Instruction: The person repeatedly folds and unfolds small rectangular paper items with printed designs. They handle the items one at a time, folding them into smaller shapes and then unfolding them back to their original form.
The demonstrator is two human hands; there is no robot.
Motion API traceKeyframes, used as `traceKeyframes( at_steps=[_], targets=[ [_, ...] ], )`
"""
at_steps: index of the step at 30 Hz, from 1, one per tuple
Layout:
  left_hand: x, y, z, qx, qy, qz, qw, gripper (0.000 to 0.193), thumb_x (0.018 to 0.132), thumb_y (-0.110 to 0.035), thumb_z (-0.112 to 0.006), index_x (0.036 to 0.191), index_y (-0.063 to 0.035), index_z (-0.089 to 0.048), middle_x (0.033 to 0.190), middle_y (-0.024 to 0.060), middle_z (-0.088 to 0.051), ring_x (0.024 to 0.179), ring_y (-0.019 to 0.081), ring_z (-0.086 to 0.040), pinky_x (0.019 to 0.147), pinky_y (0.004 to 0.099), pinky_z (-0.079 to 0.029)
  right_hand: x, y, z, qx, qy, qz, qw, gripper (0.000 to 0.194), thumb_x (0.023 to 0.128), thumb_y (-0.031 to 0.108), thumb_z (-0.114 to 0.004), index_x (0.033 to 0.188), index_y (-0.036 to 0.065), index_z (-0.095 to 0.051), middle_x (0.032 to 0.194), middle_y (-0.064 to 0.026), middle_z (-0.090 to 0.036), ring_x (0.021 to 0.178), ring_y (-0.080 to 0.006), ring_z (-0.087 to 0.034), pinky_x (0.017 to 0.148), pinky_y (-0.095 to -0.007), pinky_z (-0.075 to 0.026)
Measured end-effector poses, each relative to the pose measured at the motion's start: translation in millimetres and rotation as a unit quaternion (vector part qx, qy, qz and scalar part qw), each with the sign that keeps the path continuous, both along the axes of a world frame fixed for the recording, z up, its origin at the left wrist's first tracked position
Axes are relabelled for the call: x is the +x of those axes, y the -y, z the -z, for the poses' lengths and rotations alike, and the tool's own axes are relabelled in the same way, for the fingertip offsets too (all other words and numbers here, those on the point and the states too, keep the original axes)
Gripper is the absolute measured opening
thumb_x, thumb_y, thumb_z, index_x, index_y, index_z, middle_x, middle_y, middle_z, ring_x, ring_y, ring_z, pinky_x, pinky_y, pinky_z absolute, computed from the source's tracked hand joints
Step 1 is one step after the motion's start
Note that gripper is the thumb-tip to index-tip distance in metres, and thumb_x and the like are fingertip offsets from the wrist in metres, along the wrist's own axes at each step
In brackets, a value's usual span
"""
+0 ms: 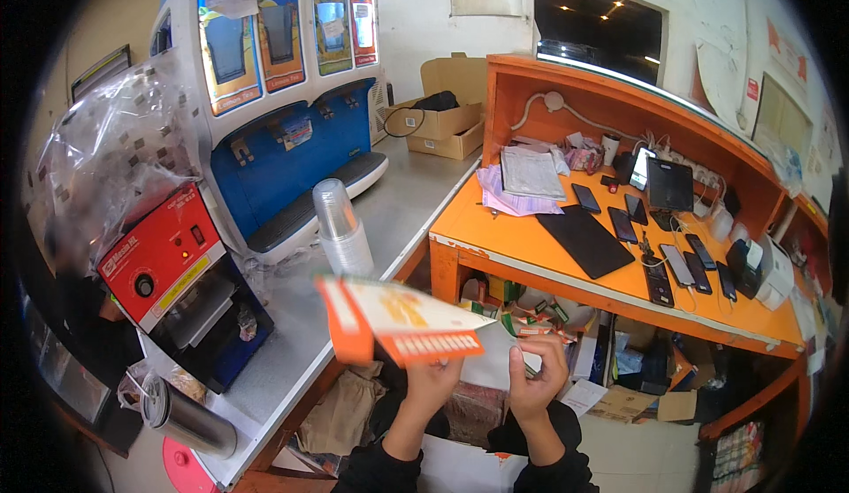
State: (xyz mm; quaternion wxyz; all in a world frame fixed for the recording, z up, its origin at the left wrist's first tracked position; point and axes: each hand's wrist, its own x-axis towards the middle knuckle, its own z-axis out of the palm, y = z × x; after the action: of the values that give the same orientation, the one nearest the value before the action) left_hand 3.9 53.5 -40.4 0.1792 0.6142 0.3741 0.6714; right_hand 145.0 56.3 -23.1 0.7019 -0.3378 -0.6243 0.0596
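Note:
An orange and white printed paperboard carton [424, 314] is tilted above the gap between the two tables, slightly blurred by motion. My left hand [432, 383] grips its lower orange side from below, the fingers mostly hidden behind the board. Just right of the carton's pointed end is my right hand [540, 370], fingers curled and thumb raised. It appears apart from the carton; whether something thin lies within its fingers cannot be told. Below and behind the hands, several orange and green printed pieces [530, 317] lie heaped under the orange table.
On the metal-topped table [391, 194] stand stacked clear plastic cups [341, 228], a red cup sealer [172, 261], a drink dispenser [292, 128] and a steel tumbler [189, 413] near the edge. Several phones [676, 264] and a black folder [587, 241] lie on the orange table [491, 228].

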Motion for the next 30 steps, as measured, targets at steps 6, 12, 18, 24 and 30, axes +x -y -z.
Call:
traceKeyframes(
  at_steps=[6, 12, 18, 24, 30],
  targets=[
    [8.9, 15.0, 34.5, -0.090, 0.050, 0.006, 0.995, 0.030, 0.082, -0.004, -0.063, 0.109, 0.0008, -0.053, 0.106, 0.0072, -0.057, 0.092, 0.0128, -0.056, 0.080, 0.0271, -0.046, -6.6, -8.6, 5.6, -0.068, -0.039, -0.038, 0.996, 0.012, 0.068, 0.000, -0.068, 0.076, -0.001, -0.059, 0.074, -0.0093, -0.053, 0.070, -0.0187, -0.052, 0.063, -0.0271, -0.042],
    [0.9, 18.0, 36.3, -0.138, 0.119, 0.027, 0.983, 0.030, 0.082, -0.006, -0.064, 0.109, -0.0004, -0.053, 0.107, 0.0067, -0.056, 0.092, 0.0131, -0.055, 0.080, 0.0272, -0.046, -13.4, -8.9, 9.2, -0.046, 0.014, -0.005, 0.999, 0.013, 0.064, 0.000, -0.069, 0.074, 0.004, -0.063, 0.075, -0.0077, -0.056, 0.070, -0.0221, -0.054, 0.064, -0.0306, -0.042],
    [3.2, 14.3, 31.7, -0.134, 0.123, 0.001, 0.983, 0.030, 0.082, -0.009, -0.065, 0.109, -0.0016, -0.053, 0.108, 0.0063, -0.054, 0.091, 0.0134, -0.054, 0.080, 0.0272, -0.046, -14.0, -9.0, 8.9, -0.036, 0.077, -0.050, 0.995, 0.017, 0.062, 0.001, -0.070, 0.077, 0.005, -0.064, 0.076, -0.0067, -0.057, 0.073, -0.0223, -0.056, 0.064, -0.0317, -0.042],
    [-8.9, 16.4, 46.7, -0.157, 0.198, 0.007, 0.968, 0.028, 0.081, -0.008, -0.067, 0.105, -0.0001, -0.056, 0.100, 0.0058, -0.057, 0.090, 0.0134, -0.055, 0.077, 0.0263, -0.046, -22.9, -5.1, 16.3, -0.031, 0.082, -0.060, 0.994, 0.012, 0.067, -0.001, -0.068, 0.076, 0.001, -0.061, 0.079, -0.0100, -0.055, 0.074, -0.0213, -0.055, 0.068, -0.0291, -0.044],
    [-12.2, 3.8, 87.9, -0.092, 0.221, 0.022, 0.971, 0.029, 0.079, -0.006, -0.068, 0.104, -0.0001, -0.056, 0.097, 0.0068, -0.059, 0.088, 0.0130, -0.056, 0.074, 0.0248, -0.047, -26.6, -2.1, 24.5, -0.072, 0.004, -0.058, 0.996, 0.010, 0.070, -0.002, -0.067, 0.078, 0.000, -0.061, 0.080, -0.0115, -0.056, 0.076, -0.0209, -0.056, 0.069, -0.0280, -0.044]
  ],
)
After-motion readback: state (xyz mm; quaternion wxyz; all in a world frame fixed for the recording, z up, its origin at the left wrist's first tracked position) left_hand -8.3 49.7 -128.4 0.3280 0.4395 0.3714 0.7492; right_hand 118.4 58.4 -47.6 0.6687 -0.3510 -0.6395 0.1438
